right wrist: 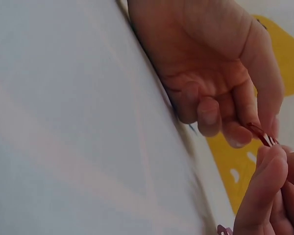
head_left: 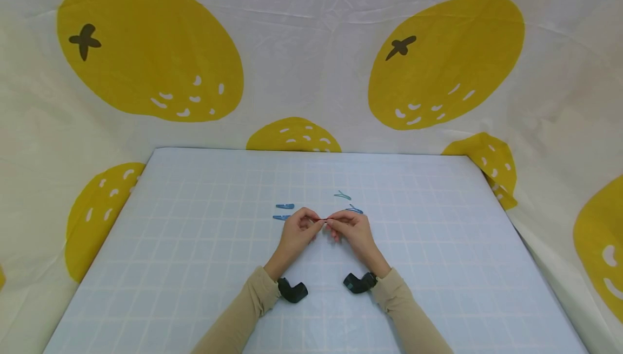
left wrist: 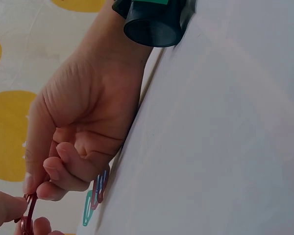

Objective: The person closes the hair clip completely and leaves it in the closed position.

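Observation:
Both hands meet near the middle of the table over a small red snap hair clip (left wrist: 31, 209). My left hand (head_left: 297, 233) pinches one end between thumb and fingertips. At the other end, the thumb and forefinger of my right hand (head_left: 359, 234) grip it, their fingertips close to the left ones. Fingers cover much of the red clip. Just left of the left hand lie two blue hair clips (head_left: 284, 206), slim in outline. Beyond the right hand are a teal hair clip (head_left: 342, 195) and a blue hair clip (head_left: 355, 209), both with their arms spread apart.
A pale blue gridded cloth covers the table (head_left: 194, 267). Behind it hangs a white curtain (head_left: 302, 62) printed with yellow fruit. Dark wrist cameras (head_left: 293, 291) sit on both wrists. In the right wrist view a pinkish clip (right wrist: 224, 230) shows at the bottom edge.

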The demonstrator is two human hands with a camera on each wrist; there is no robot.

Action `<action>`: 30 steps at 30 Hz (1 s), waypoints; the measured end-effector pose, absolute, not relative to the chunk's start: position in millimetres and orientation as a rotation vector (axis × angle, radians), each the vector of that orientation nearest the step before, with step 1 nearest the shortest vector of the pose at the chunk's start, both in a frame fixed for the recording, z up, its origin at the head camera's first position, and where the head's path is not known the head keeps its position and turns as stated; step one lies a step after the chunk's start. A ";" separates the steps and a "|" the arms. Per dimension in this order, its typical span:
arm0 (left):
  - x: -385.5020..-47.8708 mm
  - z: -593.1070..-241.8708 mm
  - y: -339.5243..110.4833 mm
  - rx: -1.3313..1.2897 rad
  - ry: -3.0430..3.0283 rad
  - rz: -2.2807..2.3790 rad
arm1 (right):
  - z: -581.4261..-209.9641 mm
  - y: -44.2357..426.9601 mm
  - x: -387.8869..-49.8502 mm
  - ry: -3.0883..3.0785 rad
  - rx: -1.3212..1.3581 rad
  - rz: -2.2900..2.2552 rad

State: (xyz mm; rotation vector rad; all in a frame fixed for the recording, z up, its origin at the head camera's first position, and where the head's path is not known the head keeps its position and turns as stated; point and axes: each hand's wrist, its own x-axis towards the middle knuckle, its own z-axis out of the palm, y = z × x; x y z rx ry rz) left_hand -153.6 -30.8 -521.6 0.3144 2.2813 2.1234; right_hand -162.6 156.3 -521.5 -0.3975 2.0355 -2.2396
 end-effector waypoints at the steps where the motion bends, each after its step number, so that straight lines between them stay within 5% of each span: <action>1: -153.4 -521.4 -30.8 0.317 2.276 2.128 | -522.1 156.4 -162.6 2.040 -0.403 -2.250; 30: -152.3 -523.8 -28.9 0.373 2.462 1.992 | -516.5 157.7 -158.2 2.009 -0.468 -2.240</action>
